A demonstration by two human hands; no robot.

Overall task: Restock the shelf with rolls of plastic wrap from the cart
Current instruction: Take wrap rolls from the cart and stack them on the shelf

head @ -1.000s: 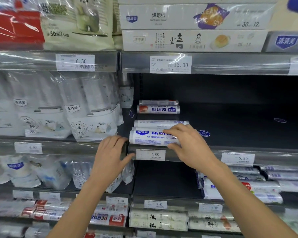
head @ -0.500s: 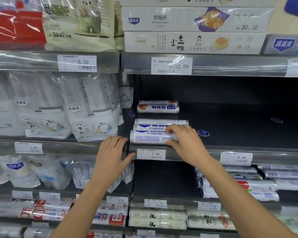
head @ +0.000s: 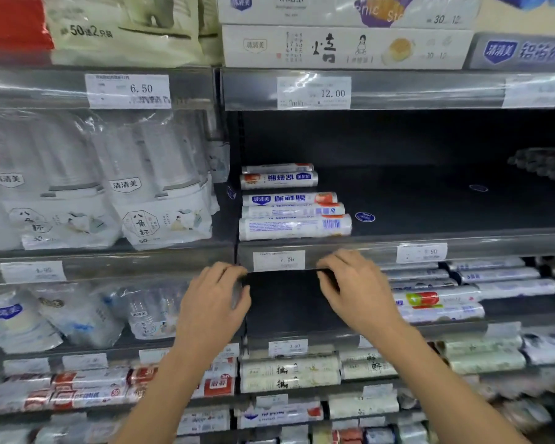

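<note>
Fingers (head: 331, 261) of right hand (head: 356, 290) have left the front roll (head: 293, 226).

I see 3 front rolls (head: 294, 225) on the shelf (head: 430, 213) just behind the price tag (head: 278, 260) and 2 back rolls (head: 278, 180) farther behind. My left hand (head: 212, 302) is below-left of the tag, my right hand (head: 356, 293) below-right.

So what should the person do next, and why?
Probably draw both hands back and fetch another roll: the left hand and right hand seem to hold nothing, the front roll lies on the shelf, and much of it is bare.

grey shelving (head: 446, 216), glossy price strips (head: 430, 91), dark back panel (head: 398, 136).
</note>
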